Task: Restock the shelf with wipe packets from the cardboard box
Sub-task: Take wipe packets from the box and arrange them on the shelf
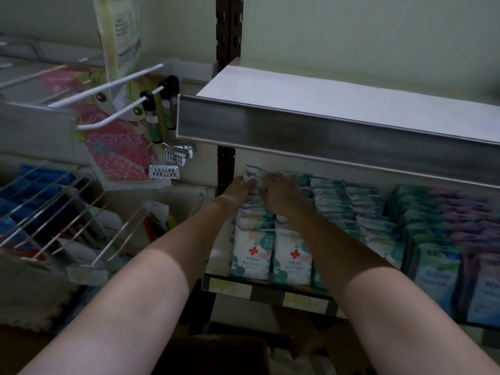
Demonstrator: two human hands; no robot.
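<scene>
- Both hands reach deep along the shelf (267, 289), to its back left corner, under the upper shelf (324, 131).
- The left hand (239, 189) and right hand (278, 192) meet on one packet (255, 177) at the rear of the left row; fingers seem to curl on it, so each grip looks narrow and holding that packet, though blur hides the fingertips.
- To seat it well: keep it upright, press it flat against the row, and square its edges with the neighbours.
- Front packets (253, 254) stand at the shelf's front edge; avoid dragging the forearms across them.
- The box (224, 353) sits below, near the bottom edge of view; its contents cannot be seen.
</scene>
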